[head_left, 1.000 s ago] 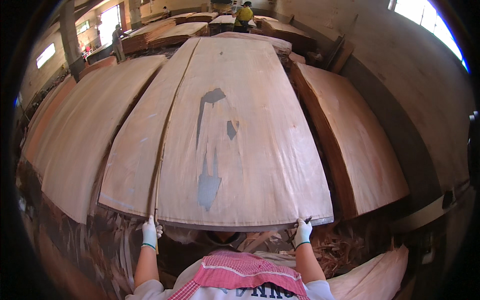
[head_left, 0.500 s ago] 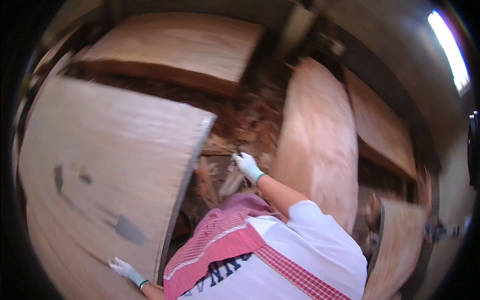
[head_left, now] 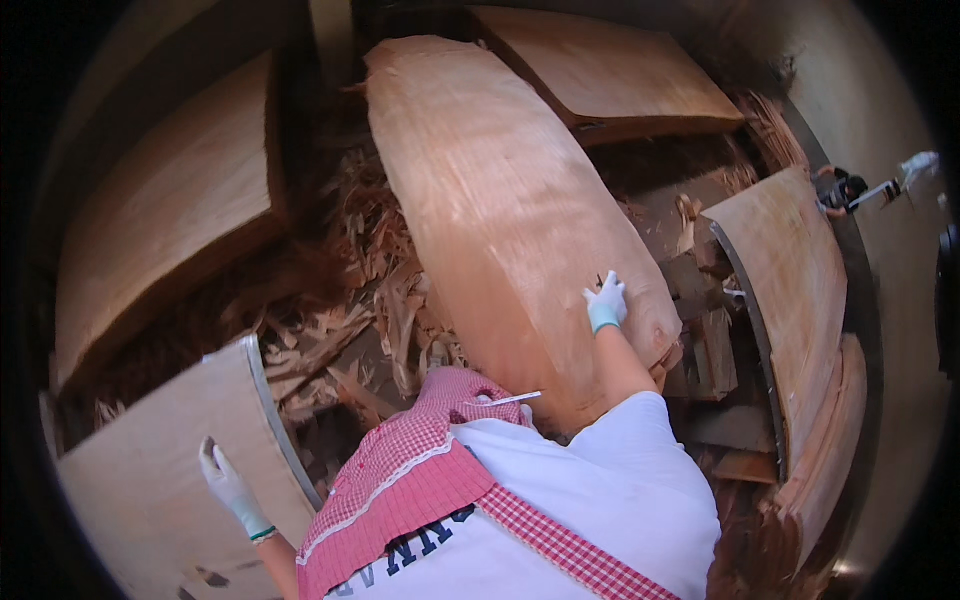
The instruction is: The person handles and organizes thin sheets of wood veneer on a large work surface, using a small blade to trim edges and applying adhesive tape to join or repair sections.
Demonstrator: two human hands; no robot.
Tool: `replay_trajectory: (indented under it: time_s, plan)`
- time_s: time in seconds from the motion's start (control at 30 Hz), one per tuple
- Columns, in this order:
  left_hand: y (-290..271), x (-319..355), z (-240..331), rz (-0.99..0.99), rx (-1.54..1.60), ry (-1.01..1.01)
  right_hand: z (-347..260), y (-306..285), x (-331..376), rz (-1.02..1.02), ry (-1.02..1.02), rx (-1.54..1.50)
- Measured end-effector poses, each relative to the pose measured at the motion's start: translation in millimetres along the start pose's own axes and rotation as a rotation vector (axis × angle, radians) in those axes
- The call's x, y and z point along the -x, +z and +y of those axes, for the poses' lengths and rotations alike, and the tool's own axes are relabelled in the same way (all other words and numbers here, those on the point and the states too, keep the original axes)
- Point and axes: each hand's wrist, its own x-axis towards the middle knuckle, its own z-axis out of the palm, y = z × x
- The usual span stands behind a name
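Observation:
My right hand (head_left: 607,298), in a white glove with a pale green cuff, reaches out over a long curved stack of wood veneer (head_left: 490,190). Its fingers are bent round a small dark object, too small to name. Whether the hand touches the veneer, I cannot tell. At lower left my left hand (head_left: 228,480), gloved in white with a darkened fingertip, is over the pale sheet stack (head_left: 150,470). The fingers of that hand are stretched out, with nothing visible in them.
Torn veneer scraps (head_left: 380,310) litter the floor between the stacks. Another veneer stack (head_left: 170,220) lies far left, one (head_left: 620,70) at the back, and one (head_left: 790,290) to the right. A thin white stick (head_left: 510,398) juts from my red checked apron (head_left: 400,470).
The view has swung to the right. My right hand has gone from above the scraps to over the long veneer stack. The left hand remains over the pale sheets, fingers pointing more upward.

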Motion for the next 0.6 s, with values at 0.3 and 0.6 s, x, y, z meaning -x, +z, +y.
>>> replay_trajectory:
  time_s: [0.3,0.6]
  plan:
    - [226.1,-88.8,213.6,-0.575,0.15,0.237,43.3,-22.3,-47.6,-0.197,-0.335,0.242]
    - [517.5,-103.2,421.6,-1.435,0.201,0.048,-32.9,-180.9,35.6,-0.831,-0.847,-0.168]
